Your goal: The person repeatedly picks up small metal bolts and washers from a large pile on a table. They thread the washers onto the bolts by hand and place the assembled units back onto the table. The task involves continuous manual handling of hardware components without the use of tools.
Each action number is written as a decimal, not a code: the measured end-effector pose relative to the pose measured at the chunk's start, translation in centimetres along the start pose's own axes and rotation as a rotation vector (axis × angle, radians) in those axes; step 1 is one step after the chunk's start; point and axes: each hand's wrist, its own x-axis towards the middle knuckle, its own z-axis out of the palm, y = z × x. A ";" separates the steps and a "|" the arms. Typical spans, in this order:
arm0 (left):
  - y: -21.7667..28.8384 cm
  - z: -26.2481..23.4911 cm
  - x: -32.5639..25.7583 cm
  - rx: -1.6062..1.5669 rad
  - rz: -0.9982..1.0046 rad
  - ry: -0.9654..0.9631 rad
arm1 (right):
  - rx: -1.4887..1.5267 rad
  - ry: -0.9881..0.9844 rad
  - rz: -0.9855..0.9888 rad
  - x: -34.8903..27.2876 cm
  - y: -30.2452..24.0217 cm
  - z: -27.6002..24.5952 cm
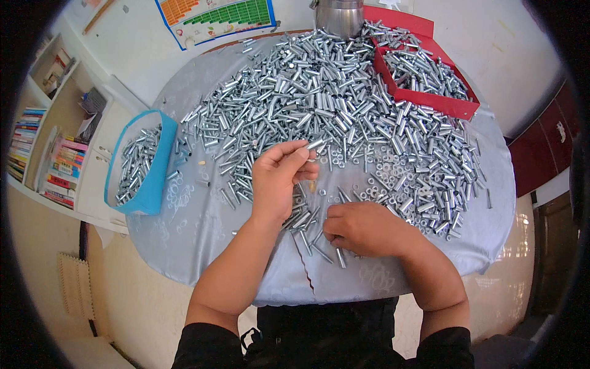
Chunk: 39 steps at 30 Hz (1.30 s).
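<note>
My left hand [278,178] is raised over the table and pinches a short silver metal tube [314,144] between thumb and fingertips. My right hand [362,229] rests knuckles-up on the grey tablecloth [196,234], fingers curled over small parts near a few loose tubes [310,237]; what it grips is hidden. A large heap of silver tubes [326,98] covers the middle and far side of the table. A patch of small silver nuts [393,175] lies just beyond my right hand.
A blue box [150,184] with tubes in it stands at the left table edge. A red tray [430,98] holding more tubes sits at the far right. A steel pot [339,15] stands at the back. Bookshelves [49,154] line the left wall.
</note>
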 end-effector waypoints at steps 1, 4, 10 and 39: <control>0.0 0.0 0.0 0.004 0.001 -0.010 | 0.059 0.049 0.009 -0.1 0.2 -0.2; 0.0 0.3 -0.1 0.019 -0.024 -0.047 | 0.236 0.456 0.130 0.0 1.8 -0.7; -0.2 1.0 -0.8 0.089 -0.086 -0.155 | 0.838 0.900 0.321 0.5 3.6 -1.3; -0.2 0.9 -0.5 0.088 -0.110 -0.166 | -0.011 0.500 0.195 -1.3 6.1 -2.1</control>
